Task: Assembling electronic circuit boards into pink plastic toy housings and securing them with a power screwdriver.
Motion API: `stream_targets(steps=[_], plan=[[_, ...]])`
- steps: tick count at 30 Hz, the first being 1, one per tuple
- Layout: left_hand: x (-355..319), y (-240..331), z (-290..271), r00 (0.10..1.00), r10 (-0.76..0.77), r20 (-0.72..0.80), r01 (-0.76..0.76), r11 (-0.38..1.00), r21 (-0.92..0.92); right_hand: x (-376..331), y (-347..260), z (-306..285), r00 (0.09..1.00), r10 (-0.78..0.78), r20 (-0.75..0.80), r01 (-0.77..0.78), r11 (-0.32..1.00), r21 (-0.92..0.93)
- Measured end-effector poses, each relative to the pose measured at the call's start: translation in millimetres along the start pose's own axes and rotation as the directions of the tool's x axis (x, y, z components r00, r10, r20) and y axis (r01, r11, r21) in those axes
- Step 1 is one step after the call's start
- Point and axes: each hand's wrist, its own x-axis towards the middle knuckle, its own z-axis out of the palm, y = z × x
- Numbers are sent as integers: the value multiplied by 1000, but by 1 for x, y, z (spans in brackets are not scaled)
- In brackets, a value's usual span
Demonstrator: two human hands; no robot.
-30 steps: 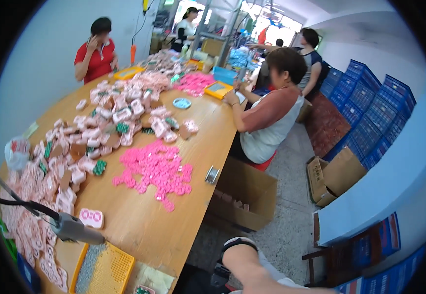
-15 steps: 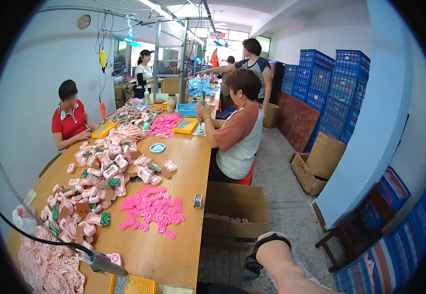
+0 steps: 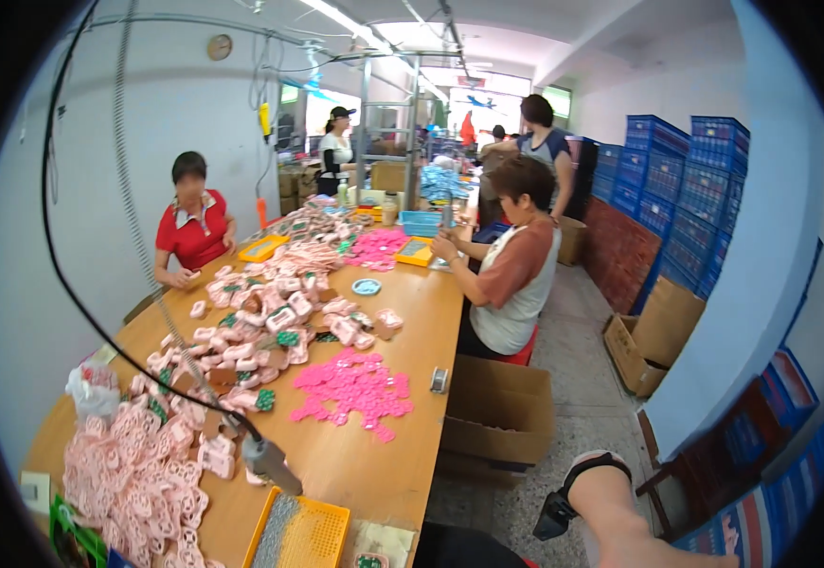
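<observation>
My right forearm point(image 3: 611, 511) reaches in from the lower right edge, out over the floor beside the table. A black strap point(image 3: 600, 462) with a small black device point(image 3: 554, 516) circles its wrist; the fingers are hidden. My left hand is out of the picture. Nearest on the wooden table point(image 3: 403, 473) is a yellow tray point(image 3: 334, 532) with small silvery pieces inside. Over its corner hangs a grey powered screwdriver point(image 3: 272, 466) on a black cable. A small pink piece with a green board point(image 3: 370, 560) lies beside the tray at the lower edge.
Pale pink frames point(image 3: 128, 483), pink housings point(image 3: 279, 312) and bright pink pieces point(image 3: 355, 388) lie heaped on the table. A solder spool point(image 3: 439, 381) sits at its right edge. Cardboard box point(image 3: 497, 454), wooden chair point(image 3: 715, 483) and blue crates point(image 3: 706, 227) stand rightward. Several people work further back.
The view has swung left and down, so the table shows further right and more of the yellow tray appears. My right forearm sits further right. The standing person's outstretched arm has come down.
</observation>
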Motion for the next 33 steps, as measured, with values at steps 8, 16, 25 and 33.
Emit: stream_targets(steps=[8, 16, 25, 33], plan=[[-9, 6, -6, 999, -24, 31, 24, 999, 26, 6, 22, -5, 997, -38, 61, 32, 994, 106], [-11, 11, -1, 993, -112, 35, 112, 994, 11, 5, 11, -19, 989, 33, 142, -30, 999, -26], [-5, -5, 0, 1000, 13, -25, -13, 1000, -1, 10, 25, -20, 951, 222, 217, -223, 975, -22], [-3, -10, -1, 995, 13, -97, -27, 989, -146, 7, 42, -9, 987, 26, 156, -13, 996, -87]])
